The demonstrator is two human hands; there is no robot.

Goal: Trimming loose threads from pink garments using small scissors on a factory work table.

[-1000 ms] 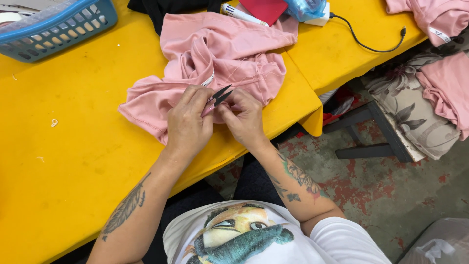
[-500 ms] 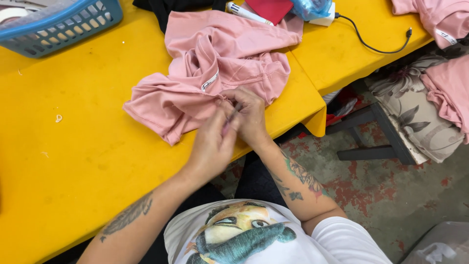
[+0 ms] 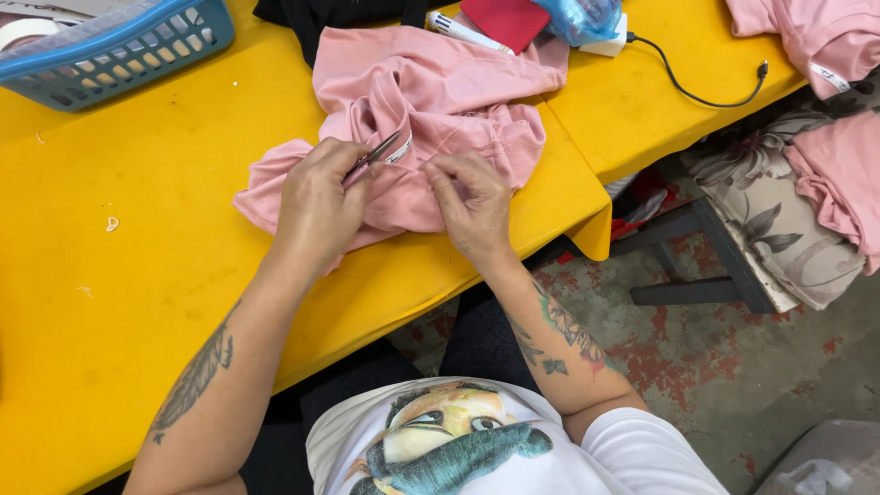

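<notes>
Pink knit fabric, a crumpled garment (image 3: 431,119), lies bunched on the yellow table (image 3: 137,275) near its front edge, and everything else sits around it. Just below its folded neckline, where a small white label (image 3: 401,151) shows, the left hand (image 3: 316,206) is closed around a pair of thread snips (image 3: 371,156), blades pointing up toward that label. Beside it, on the garment's lower fold, the right hand (image 3: 472,206) pinches the cloth between fingertips and thumb, grip narrow, holding the fabric taut.

Trimming at the neckline looks to be the step in hand: the snips are at the seam, and the other hand steadies the cloth. A next cut would seem to call for the blades to close on a loose thread only, with the fabric kept flat so the knit is not nicked.

Behind the garment, at the table's far edge, lie a black cloth (image 3: 339,11), a white marker pen (image 3: 463,32), a red pouch (image 3: 504,18) and a black cable (image 3: 697,92). Far left of the garment stands a blue plastic basket (image 3: 119,50). Right of it, off the table, more pink garments (image 3: 839,183) rest on a floral-cushioned bench (image 3: 761,211).
</notes>
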